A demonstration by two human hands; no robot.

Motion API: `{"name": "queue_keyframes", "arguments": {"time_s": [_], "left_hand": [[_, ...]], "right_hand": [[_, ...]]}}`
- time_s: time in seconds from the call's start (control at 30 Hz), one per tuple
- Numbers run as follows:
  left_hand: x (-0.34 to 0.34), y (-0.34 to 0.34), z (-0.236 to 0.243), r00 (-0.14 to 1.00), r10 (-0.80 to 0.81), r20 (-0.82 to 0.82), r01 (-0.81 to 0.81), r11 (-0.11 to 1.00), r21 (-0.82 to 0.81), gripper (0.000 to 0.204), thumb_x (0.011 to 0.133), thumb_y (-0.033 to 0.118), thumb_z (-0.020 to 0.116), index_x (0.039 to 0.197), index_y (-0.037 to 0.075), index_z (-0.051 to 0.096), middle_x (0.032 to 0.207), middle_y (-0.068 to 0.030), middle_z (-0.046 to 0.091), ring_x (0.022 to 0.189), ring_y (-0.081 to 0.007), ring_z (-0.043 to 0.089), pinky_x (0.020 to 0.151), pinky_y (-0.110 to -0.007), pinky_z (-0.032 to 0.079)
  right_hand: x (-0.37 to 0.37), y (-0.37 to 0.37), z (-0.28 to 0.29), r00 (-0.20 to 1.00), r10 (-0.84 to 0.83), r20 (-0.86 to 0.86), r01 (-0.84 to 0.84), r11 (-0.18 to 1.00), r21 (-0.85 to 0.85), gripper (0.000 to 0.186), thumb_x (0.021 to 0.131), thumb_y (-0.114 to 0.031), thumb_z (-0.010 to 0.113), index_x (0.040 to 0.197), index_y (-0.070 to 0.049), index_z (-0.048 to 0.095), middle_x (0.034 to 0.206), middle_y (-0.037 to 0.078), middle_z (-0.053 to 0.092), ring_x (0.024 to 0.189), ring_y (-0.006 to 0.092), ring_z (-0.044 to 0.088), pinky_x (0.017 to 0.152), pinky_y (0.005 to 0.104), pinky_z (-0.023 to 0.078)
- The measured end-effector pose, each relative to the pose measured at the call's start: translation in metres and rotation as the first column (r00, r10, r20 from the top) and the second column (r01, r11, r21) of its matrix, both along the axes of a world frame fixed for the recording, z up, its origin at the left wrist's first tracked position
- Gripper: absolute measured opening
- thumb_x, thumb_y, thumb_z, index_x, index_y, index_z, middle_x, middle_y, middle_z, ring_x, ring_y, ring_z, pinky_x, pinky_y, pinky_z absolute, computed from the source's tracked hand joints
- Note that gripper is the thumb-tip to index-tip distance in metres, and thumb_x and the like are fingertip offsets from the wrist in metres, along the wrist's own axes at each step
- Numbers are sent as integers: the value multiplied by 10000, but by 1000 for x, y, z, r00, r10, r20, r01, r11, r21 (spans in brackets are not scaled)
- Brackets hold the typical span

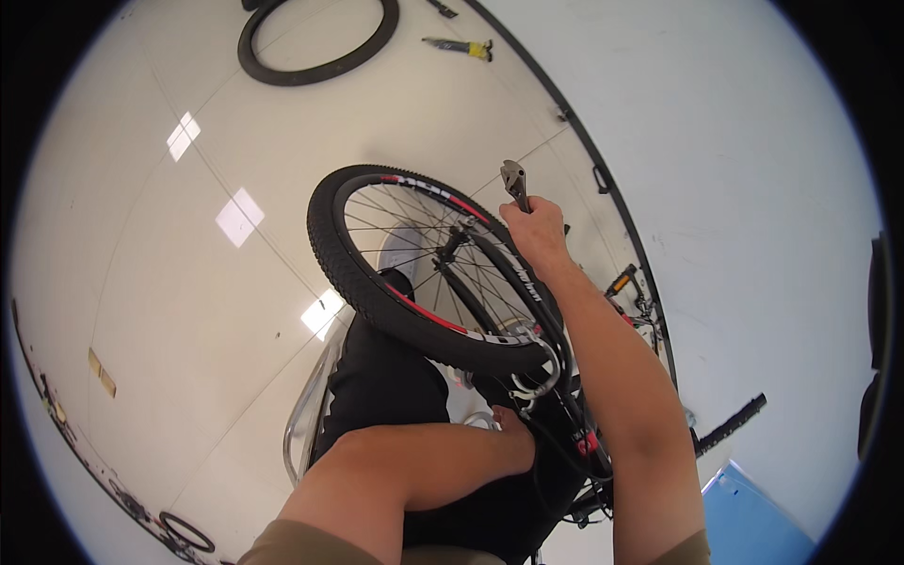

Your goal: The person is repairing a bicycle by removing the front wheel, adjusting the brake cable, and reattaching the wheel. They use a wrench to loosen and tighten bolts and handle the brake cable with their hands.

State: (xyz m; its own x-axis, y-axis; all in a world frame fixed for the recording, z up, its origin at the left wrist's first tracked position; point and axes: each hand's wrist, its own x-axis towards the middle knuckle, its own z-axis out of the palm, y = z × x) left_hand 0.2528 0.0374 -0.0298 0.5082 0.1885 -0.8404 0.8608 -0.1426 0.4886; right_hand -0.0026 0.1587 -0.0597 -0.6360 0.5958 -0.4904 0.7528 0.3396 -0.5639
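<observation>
My right hand is closed round the handle of a metal adjustable wrench, whose jaws point up and away from me. Beneath that forearm is a bicycle wheel with a black knobby tire and a red and white rim, seated in a black fork. A silver rim brake sits at the near side of the tire. Lower down, my left hand is beside the bicycle's front end, below the tire. Its fingers are mostly hidden, so any hold there cannot be made out.
The wheel leans over my black-clad legs. A loose tire and a yellow and dark tool lie on the pale floor ahead. A pedal and a black handlebar grip stick out at right, near the white wall.
</observation>
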Motion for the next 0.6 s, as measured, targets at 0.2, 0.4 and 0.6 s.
{"name": "queue_keyframes", "arguments": {"time_s": [0.2, 0.4, 0.6], "left_hand": [[28, -3, -55, 996, 44, 72, -45, 999, 9, 607, 780, 306, 773, 1358, 221, 608, 1396, -73, 586, 1287, -343, 537, 980, -623, 435], [-58, -42, 7, 907, 310, 286, -364, 918, 160, 538, 776, 272, 761, 1284, 138, 643, 1193, -115, 694, 1125, -316, 656, 902, -469, 540], [-85, -71, 16, 765, 560, 319, -629, 757, 179, 513, 796, 277, 725, 1249, 60, 616, 1101, -194, 699, 1048, -387, 662, 875, -480, 538]], "right_hand": [[24, -22, 138, 990, -31, -135, 18, 995, -96, 229, 823, -177, 649, 857, 47, 675, 659, 79, 616, 626, 151, 545, 613, 330, 447], [135, -46, 287, 951, -178, -253, 142, 978, -154, 186, 846, -136, 709, 935, 28, 701, 781, 11, 654, 697, 73, 537, 639, 247, 441], [331, -49, 304, 680, -70, -730, 283, 943, 173, 175, 922, 2, 604, 1085, 50, 646, 697, 48, 570, 602, 112, 496, 566, 268, 400]]}}
